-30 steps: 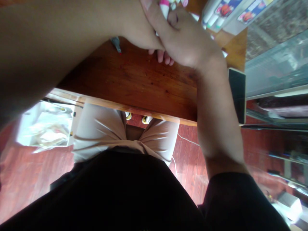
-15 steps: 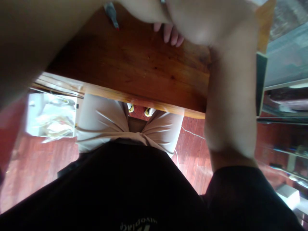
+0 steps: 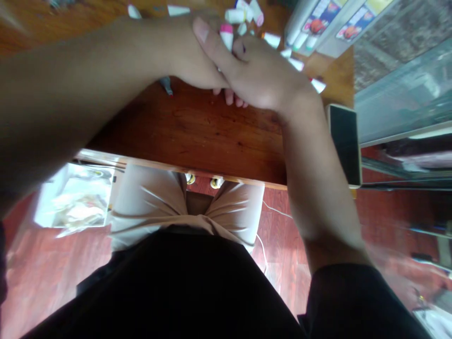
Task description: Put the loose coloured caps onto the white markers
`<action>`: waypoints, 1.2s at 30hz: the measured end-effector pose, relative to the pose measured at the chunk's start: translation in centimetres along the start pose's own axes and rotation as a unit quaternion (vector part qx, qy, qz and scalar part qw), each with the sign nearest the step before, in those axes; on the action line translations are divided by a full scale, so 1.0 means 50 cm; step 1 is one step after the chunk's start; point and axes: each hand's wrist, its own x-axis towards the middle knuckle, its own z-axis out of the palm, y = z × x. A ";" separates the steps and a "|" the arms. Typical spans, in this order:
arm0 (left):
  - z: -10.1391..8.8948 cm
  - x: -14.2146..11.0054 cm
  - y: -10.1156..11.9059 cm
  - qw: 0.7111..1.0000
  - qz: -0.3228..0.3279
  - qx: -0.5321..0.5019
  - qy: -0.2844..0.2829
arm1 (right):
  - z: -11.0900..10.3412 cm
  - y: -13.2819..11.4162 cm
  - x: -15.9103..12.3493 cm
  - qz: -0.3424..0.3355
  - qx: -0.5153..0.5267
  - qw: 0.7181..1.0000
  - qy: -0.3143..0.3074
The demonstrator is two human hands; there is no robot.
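Near the top of the view my two hands are pressed together over the wooden table. My right hand (image 3: 257,75) is closed, its thumb lying across my left hand (image 3: 197,61). A white marker with a pink cap (image 3: 226,36) sticks up between the right thumb and forefinger. Most of my left hand's fingers are covered; it looks closed, but its contents are hidden. Several fingertips show below the clasp, and I cannot tell which hand they belong to. Loose white markers (image 3: 236,16) lie just beyond the hands. A greyish tube with a red tip (image 3: 166,85) lies under the left forearm.
Marker packs with printed labels (image 3: 319,23) stand at the top right. A dark-screened device (image 3: 344,143) lies at the table's right edge. The table (image 3: 197,127) ends just in front of my lap. A white box with plastic bags (image 3: 76,197) is lower left.
The view has shifted, bringing the hands, loose markers and packs lower into sight. The right forearm now slants up to the left, and the pink-capped marker shows between the hands.
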 end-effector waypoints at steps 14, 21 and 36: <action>-0.004 0.004 -0.024 0.994 0.087 0.065 0.030 | -0.010 0.004 0.004 -0.002 0.013 1.000 -0.028; -0.003 0.001 -0.016 0.994 0.096 0.040 0.034 | -0.009 0.003 0.006 0.002 0.011 1.000 -0.027; -0.004 -0.005 -0.007 0.997 0.057 0.038 0.023 | -0.012 0.001 -0.002 -0.018 0.019 0.999 -0.031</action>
